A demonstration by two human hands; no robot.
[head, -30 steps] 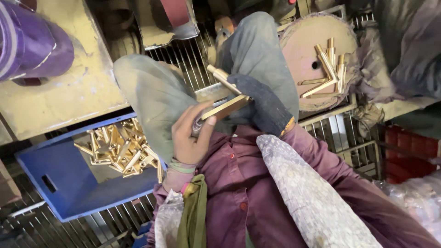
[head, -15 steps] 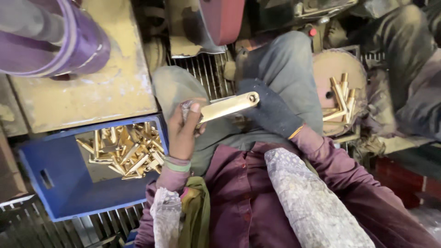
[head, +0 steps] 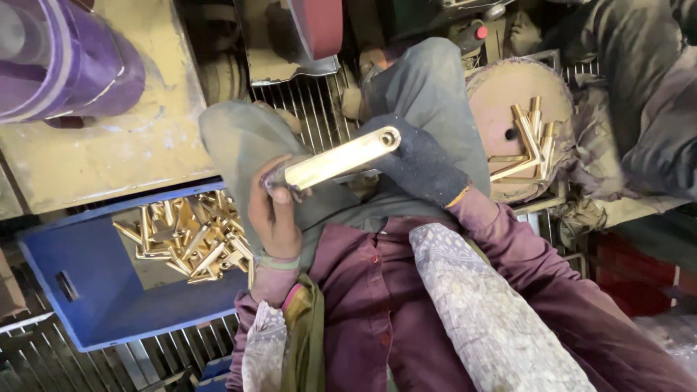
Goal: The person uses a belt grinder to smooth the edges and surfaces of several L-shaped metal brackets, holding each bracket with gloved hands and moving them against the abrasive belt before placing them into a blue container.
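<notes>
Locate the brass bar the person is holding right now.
In the head view the brass bar sits mid-frame above the lap, held between the bare left hand and gloved right hand, right of the blue crate.

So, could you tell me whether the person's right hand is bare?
No, the right hand wears a dark knitted glove as it grips one end of the brass piece, while the left hand is bare.

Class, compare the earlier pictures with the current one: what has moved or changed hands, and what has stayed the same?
The brass bar stays gripped at both ends: bare left hand low, gloved right hand high. Between them it has tilted so that its hollow end now faces the camera. Nothing was picked up or let go. The brass pieces in the blue tray and on the round stand lie as before.
</notes>
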